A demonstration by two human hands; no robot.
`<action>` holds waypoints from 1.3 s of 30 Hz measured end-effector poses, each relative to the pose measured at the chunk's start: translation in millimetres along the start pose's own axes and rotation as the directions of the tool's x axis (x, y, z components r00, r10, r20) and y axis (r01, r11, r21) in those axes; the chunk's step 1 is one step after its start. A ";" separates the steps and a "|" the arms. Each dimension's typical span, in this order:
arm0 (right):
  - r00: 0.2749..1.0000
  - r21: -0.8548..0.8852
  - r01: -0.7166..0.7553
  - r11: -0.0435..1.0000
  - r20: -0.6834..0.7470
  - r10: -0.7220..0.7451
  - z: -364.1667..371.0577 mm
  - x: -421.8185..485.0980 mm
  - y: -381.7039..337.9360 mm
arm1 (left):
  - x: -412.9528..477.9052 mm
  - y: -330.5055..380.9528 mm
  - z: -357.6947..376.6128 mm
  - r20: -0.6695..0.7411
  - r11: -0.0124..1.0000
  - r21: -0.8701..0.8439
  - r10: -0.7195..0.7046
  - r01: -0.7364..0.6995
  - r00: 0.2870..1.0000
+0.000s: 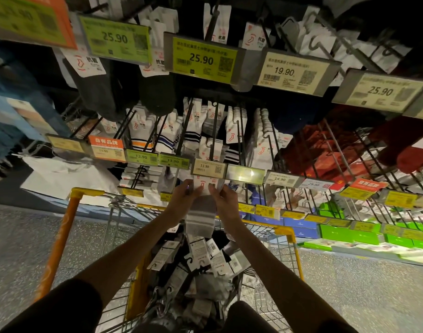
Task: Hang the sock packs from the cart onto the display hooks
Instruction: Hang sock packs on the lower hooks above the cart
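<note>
I hold a grey sock pack with white stripes and a white header card just under the 13.90 price tag of a display hook. My left hand pinches the card's left edge, and my right hand pinches its right edge. The socks hang down between my forearms. Below them the yellow wire cart holds a heap of several more sock packs, mostly dark and grey with white cards.
Rows of black hooks carry white, striped, black and red sock packs, each with a price label in front. Blue and green boxes fill the lower shelf on the right. Speckled grey floor lies either side of the cart.
</note>
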State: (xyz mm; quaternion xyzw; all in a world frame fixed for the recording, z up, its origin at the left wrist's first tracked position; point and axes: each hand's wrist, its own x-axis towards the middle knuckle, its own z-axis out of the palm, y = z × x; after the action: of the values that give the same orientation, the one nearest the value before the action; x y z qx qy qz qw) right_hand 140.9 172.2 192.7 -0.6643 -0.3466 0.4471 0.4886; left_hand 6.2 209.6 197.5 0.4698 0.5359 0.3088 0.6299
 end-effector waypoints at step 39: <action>0.907 -0.283 -0.365 0.887 0.106 0.408 13.0 79.9 1.4 | 78.2 8.0 23.4 -0.053 0.989 0.126 -0.069 0.076 0.996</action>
State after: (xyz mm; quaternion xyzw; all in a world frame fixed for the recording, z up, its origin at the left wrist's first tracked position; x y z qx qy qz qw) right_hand 157.6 247.9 169.4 -0.7388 -0.3006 0.5397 0.2694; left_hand 48.1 276.2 174.5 0.4819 0.5864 0.2618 0.5961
